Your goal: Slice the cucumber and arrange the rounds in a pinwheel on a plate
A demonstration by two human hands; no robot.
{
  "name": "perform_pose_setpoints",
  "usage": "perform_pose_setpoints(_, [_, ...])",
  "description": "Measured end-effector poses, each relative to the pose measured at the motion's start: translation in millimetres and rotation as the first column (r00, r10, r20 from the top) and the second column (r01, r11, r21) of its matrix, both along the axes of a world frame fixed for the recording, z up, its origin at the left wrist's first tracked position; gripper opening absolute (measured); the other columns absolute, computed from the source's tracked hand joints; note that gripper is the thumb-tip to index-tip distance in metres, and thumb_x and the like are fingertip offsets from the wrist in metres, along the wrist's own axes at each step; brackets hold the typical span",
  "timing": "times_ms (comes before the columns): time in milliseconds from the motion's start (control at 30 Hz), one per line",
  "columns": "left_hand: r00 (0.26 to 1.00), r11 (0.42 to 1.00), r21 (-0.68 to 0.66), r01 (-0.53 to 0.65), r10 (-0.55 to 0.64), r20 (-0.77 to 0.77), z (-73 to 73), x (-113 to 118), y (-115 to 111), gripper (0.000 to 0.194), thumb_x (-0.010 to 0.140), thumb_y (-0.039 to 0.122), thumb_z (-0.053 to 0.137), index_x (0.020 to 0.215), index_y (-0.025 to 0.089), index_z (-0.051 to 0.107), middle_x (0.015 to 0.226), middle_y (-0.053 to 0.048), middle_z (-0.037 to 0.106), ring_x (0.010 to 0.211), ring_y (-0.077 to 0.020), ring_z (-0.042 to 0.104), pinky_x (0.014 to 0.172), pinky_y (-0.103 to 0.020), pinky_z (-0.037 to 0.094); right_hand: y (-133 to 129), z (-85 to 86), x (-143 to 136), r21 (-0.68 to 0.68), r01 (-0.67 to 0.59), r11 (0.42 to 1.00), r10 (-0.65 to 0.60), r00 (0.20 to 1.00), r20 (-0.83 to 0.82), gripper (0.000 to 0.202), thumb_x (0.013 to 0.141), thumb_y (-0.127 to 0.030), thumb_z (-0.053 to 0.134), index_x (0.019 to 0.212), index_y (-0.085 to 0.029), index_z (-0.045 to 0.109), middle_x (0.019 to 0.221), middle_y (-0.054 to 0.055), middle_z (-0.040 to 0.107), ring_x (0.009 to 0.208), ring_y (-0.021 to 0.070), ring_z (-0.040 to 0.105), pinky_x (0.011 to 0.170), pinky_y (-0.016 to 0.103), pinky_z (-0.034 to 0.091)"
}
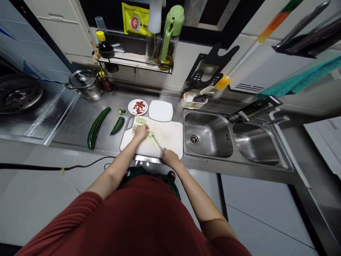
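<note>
My right hand (169,157) is closed round the handle of a knife (157,143) at the front right of the white cutting board (170,137). The blade points up and left, its tip at a cucumber slice (151,134). Over the left part of the board, my left hand (141,132) rests by several pale green slices; what its fingers hold, if anything, is too small to tell. More cucumber slices (141,121) lie at the board's back left. Behind the board are a plate with chopped red pieces (139,107) and a bare white plate (160,110).
Left of the board lie a whole cucumber (98,128), a shorter cucumber piece (117,126) and small green ends (122,111). A lidded pot (86,85) stands at the back left. The double sink (209,135) is on the right; a bottle shelf (135,62) hangs behind.
</note>
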State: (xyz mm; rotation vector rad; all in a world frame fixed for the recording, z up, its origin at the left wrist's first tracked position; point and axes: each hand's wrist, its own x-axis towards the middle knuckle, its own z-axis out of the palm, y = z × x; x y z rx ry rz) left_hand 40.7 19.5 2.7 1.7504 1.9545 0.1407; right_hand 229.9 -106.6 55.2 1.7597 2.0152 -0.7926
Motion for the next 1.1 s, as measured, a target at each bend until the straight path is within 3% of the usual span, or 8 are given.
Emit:
perform_pose_setpoints(400, [1.000, 1.000, -0.004, 0.006, -0.006, 0.000, -3.5, -1.8, 2.8, 0.012, 0.077, 0.032, 0.063, 0.088, 0.028, 0.064, 0.094, 0.000, 0.072, 0.106, -0.0248, 0.057, 0.095, -0.042, 0.027, -7.8, -0.5, 5.4, 0.000, 0.008, 1.000, -0.008, 1.000, -0.003, 0.027, 0.093, -0.018, 0.035, 0.111, -0.014, 0.055, 0.103, 0.018, 0.068, 0.096, 0.0291, 0.067, 0.074, 0.035, 0.048])
perform_pose_setpoints(1100, [1.000, 1.000, 0.025, 0.003, -0.003, 0.014, -3.3, -2.6, 2.1, 0.012, 0.075, 0.031, 0.066, 0.087, 0.027, 0.065, 0.092, -0.001, 0.072, 0.102, -0.0248, 0.059, 0.094, -0.042, 0.027, 18.7, -4.2, -9.2, 0.016, 0.000, 1.000, 0.001, 0.999, -0.041, 0.027, 0.090, -0.017, 0.038, 0.112, -0.014, 0.055, 0.108, 0.019, 0.066, 0.097, 0.0284, 0.066, 0.077, 0.036, 0.049])
